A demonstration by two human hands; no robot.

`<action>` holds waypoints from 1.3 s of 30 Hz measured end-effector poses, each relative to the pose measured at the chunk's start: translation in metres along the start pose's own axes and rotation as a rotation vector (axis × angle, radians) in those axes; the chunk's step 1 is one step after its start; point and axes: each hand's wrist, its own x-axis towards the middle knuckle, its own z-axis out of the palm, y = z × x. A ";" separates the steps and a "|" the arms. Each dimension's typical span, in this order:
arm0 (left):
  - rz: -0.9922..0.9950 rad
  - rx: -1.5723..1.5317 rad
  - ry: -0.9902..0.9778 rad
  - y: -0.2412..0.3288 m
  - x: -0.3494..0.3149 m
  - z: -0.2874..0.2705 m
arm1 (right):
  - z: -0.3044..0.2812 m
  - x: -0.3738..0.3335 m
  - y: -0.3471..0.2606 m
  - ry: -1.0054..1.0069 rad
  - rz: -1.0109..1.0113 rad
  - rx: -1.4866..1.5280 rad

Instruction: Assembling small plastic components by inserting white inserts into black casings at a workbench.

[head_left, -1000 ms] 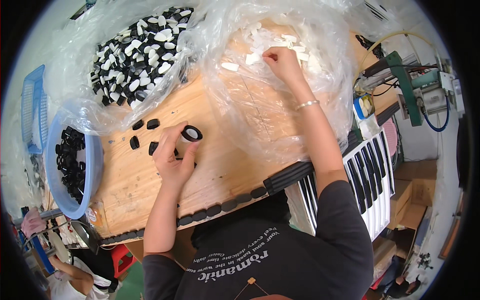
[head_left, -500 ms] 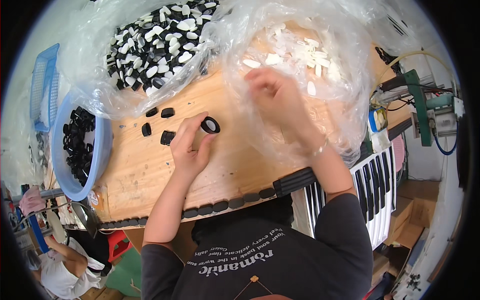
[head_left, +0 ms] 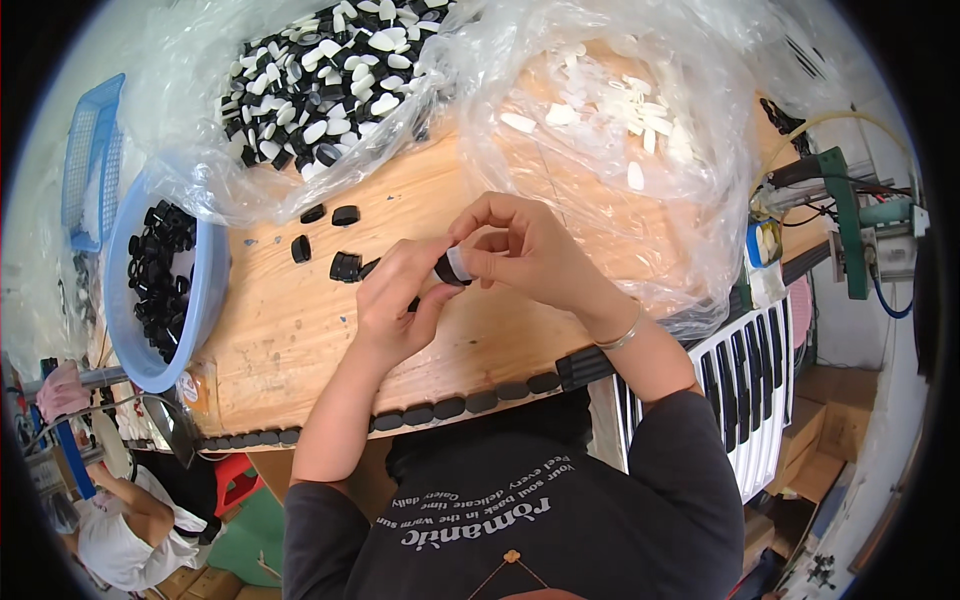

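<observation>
Across the middle of the scene lies a pale wooden tabletop [head_left: 270,370], its far part covered by plastic. On the far right, a crumpled clear plastic sheet [head_left: 650,235] bears loose white plastic pieces [head_left: 640,105]; glare and folds blur their outlines. On the far left, a second clear plastic sheet [head_left: 190,120] surrounds a heap of mixed black and white pieces [head_left: 320,85], its lower layers hidden. At the near right, a bank of black and white keys [head_left: 740,375] is partly covered by the right arm. On the left stands a light-blue oval plastic basin [head_left: 212,290] containing black plastic pieces [head_left: 160,300]; its depth of fill cannot be determined.

Near the table's centre, the left hand [head_left: 398,305] has its fingers closed on a small black rounded plastic part [head_left: 444,270], mostly concealed by the grip. The right hand [head_left: 525,255] meets it there, fingers bent and close together, thumb against a pale insert [head_left: 459,263] at the part's face. Whether that insert is pinched or seated cannot be told. Left of the hands lie loose black pieces [head_left: 345,216], the nearest partly obscured by the left hand.
</observation>
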 end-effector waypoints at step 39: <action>-0.548 -0.418 0.189 -0.030 -0.008 -0.026 | -0.011 0.038 -0.008 -0.045 0.111 -0.202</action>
